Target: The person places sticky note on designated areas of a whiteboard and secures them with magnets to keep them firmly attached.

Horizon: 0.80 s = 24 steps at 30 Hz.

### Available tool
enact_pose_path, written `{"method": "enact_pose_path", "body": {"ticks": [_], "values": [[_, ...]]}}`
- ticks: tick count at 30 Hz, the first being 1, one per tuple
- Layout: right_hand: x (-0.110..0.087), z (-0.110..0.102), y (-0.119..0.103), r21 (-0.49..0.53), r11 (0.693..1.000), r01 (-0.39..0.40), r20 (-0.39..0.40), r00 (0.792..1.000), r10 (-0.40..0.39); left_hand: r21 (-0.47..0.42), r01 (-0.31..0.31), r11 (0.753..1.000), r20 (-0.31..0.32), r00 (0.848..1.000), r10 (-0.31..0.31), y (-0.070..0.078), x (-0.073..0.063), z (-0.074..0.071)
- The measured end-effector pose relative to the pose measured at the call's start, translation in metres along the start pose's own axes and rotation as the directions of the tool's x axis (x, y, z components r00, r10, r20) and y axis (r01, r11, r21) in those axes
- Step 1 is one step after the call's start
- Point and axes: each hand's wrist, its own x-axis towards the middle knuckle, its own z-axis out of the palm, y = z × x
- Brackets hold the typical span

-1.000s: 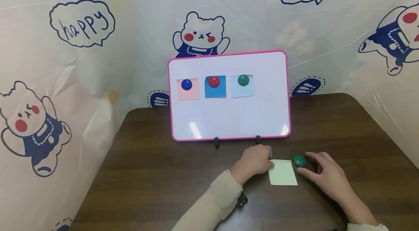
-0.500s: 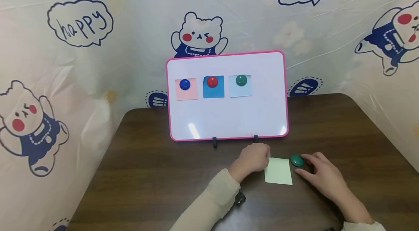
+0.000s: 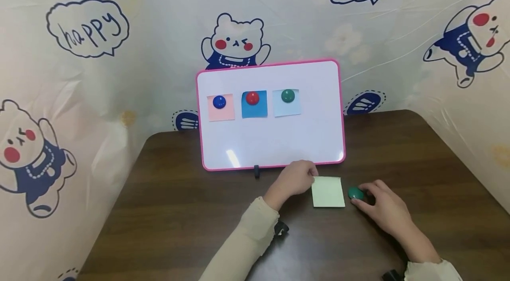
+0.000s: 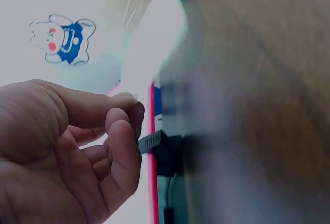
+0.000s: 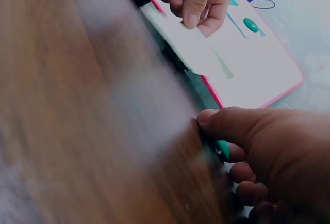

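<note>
My left hand [image 3: 292, 181] pinches a pale green sticky note [image 3: 328, 192] by its upper left corner, just in front of the whiteboard [image 3: 271, 144]. In the left wrist view, the note [image 4: 157, 41] stands out from between thumb and fingers, tilted above the table. To the right, my right hand [image 3: 388, 210] holds a round green magnet [image 3: 354, 193] between thumb and index finger, low over the table. In the right wrist view, the thumb hides much of that magnet [image 5: 223, 148].
On the board, a blue magnet [image 3: 219, 102] sits on a pink note, a red magnet [image 3: 253, 98] on a blue note and a green magnet [image 3: 287, 95] on a light blue note. A black foot [image 3: 256, 171] supports the board on the brown table [image 3: 159, 219].
My left hand has raised the note from the table and moved it toward the board. The right hand's thumb and finger have closed around the green magnet and moved slightly left with it.
</note>
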Motion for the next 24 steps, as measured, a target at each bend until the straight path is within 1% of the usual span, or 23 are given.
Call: {"method": "enact_pose_path", "body": {"ticks": [3, 9, 15, 18, 24], "values": [[0.000, -0.001, -0.001, 0.011, 1.000, -0.005, 0.008, 1.000, 0.005, -0.050, 0.017, 0.999, -0.011, 1.000, -0.018, -0.003, -0.001, -0.005], [0.001, -0.005, -0.001, 0.024, 1.000, -0.020, 0.030, 0.999, 0.019, -0.083, 0.026, 0.996, -0.037, 0.999, -0.029, -0.005, -0.002, -0.011], [0.000, -0.004, -0.002, -0.031, 0.999, -0.009, 0.061, 0.998, 0.011, -0.098, 0.032, 0.995, -0.048, 0.998, -0.037, -0.008, -0.002, -0.013], [-0.001, -0.004, -0.004, -0.052, 0.999, -0.004, 0.055, 0.998, 0.007, -0.100, 0.028, 0.995, -0.060, 0.998, -0.034, -0.008, -0.002, -0.014], [-0.002, -0.005, -0.004, -0.051, 0.999, 0.018, 0.034, 0.999, -0.016, -0.123, 0.027, 0.992, -0.074, 0.997, -0.036, -0.009, -0.001, -0.015]]}}
